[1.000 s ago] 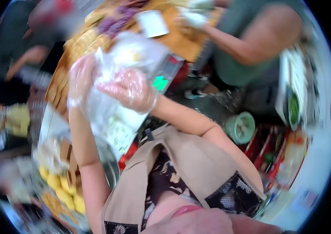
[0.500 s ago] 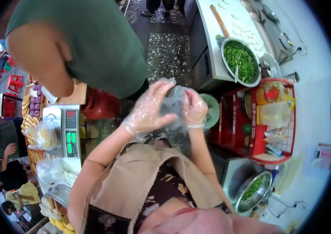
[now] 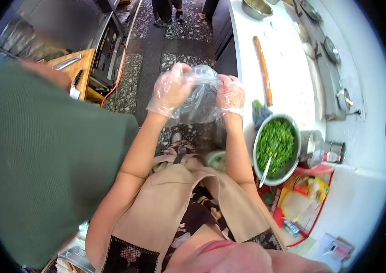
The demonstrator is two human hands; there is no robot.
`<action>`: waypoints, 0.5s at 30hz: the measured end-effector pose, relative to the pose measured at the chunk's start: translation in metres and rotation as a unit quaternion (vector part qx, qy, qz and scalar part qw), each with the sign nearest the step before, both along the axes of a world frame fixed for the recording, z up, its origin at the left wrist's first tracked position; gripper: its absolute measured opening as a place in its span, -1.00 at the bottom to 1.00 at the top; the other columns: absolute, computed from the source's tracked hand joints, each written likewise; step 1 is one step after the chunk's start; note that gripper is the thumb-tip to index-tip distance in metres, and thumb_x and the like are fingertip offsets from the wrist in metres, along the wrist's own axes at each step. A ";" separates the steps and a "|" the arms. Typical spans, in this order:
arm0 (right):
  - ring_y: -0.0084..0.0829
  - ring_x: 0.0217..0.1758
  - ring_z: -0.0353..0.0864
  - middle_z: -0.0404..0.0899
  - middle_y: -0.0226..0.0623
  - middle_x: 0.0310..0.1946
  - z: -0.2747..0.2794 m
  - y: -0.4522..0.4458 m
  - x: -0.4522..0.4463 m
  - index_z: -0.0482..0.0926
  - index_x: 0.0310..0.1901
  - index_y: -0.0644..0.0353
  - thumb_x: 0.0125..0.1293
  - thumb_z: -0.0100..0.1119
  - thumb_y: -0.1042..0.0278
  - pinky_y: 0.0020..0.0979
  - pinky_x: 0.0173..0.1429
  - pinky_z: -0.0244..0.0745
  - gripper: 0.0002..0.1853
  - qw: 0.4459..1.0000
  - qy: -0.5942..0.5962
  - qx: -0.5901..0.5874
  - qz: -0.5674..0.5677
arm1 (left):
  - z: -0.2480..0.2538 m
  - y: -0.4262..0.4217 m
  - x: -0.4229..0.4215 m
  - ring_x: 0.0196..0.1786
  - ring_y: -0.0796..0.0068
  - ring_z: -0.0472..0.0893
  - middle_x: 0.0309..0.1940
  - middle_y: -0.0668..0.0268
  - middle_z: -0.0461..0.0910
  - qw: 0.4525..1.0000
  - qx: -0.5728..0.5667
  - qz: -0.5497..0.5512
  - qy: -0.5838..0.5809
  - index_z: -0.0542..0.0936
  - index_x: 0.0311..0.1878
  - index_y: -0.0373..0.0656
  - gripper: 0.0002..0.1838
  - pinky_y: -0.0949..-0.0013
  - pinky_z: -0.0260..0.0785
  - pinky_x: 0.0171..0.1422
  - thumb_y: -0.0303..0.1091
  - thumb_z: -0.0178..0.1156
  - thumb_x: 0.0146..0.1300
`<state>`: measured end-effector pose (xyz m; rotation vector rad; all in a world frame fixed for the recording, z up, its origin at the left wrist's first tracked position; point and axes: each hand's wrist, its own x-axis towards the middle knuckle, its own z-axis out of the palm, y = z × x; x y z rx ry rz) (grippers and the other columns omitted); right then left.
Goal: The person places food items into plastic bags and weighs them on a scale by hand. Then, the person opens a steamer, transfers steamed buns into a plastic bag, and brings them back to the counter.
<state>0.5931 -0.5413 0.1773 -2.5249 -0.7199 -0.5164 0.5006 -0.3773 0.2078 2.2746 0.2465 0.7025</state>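
Head view: your gloved hands are out in front of you over the speckled floor (image 3: 150, 45), between a co-worker (image 3: 47, 150) on your left and the white counter (image 3: 290, 68) on your right.
Left hand: your left hand (image 3: 171, 90) is raised, forearm angled forward and inward, thumb and fingers pinching the bag's upper edge.
Right hand: your right hand (image 3: 230, 94) is level with it, forearm nearly straight ahead, fingers curled in and pressed together on the other side of that edge.
Plastic bag: the clear plastic bag (image 3: 200, 102) spans the gap between your hands, its body sagging toward you; you can see the floor through it.
Bowl of greens: at the counter's near end, the large bowl (image 3: 296, 157) holds chopped greens (image 3: 275, 143), with a spoon (image 3: 265, 170) leaning over its near-left rim.
Metal bowl: it (image 3: 257, 10) sits at the counter's far end; its contents are too small to name.
Rolling pin: it (image 3: 263, 70) lies lengthwise near the counter's left edge.
Green tub: partly hidden beside your right forearm, it (image 3: 210, 157) holds something pale.
Red basket: just past the counter's near end, it (image 3: 318, 218) holds a yellow packet (image 3: 321, 189) and other packs.
Cutting board: beyond the co-worker, a knife (image 3: 75, 86) lies at its (image 3: 63, 61) right edge.
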 end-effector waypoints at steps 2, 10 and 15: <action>-0.11 -0.21 0.57 0.60 -0.17 -0.30 0.001 0.017 0.055 0.63 -0.30 0.09 0.14 0.03 0.36 -0.16 -0.10 0.47 -0.82 1.000 0.021 0.005 -0.007 | 0.011 0.016 0.048 -0.39 0.10 0.61 -0.49 0.13 0.60 0.988 0.056 0.026 0.142 0.45 -0.12 -0.03 -0.56 0.14 0.43 -0.30 0.01 0.29 0.03; -0.09 -0.33 0.54 0.52 -0.14 -0.44 -0.022 0.119 0.290 0.49 -0.46 0.16 0.03 0.15 0.45 -0.16 -0.21 0.47 -0.96 0.999 0.022 0.041 -0.023 | -0.012 0.136 0.304 -0.31 -0.01 0.61 -0.45 0.03 0.59 0.960 0.151 0.065 0.225 0.48 -0.28 -0.10 -0.88 0.03 0.43 -0.19 -0.36 -0.04 0.19; -0.07 -0.36 0.54 0.49 -0.11 -0.48 -0.046 0.215 0.461 0.43 -0.49 0.19 -0.02 0.10 0.43 -0.12 -0.28 0.46 -0.93 0.998 0.038 0.004 0.044 | -0.026 0.229 0.445 -0.23 -0.02 0.55 -0.38 0.09 0.58 0.972 0.056 -0.096 0.205 0.51 -0.29 -0.14 -0.88 0.07 0.39 -0.14 -0.35 0.11 0.11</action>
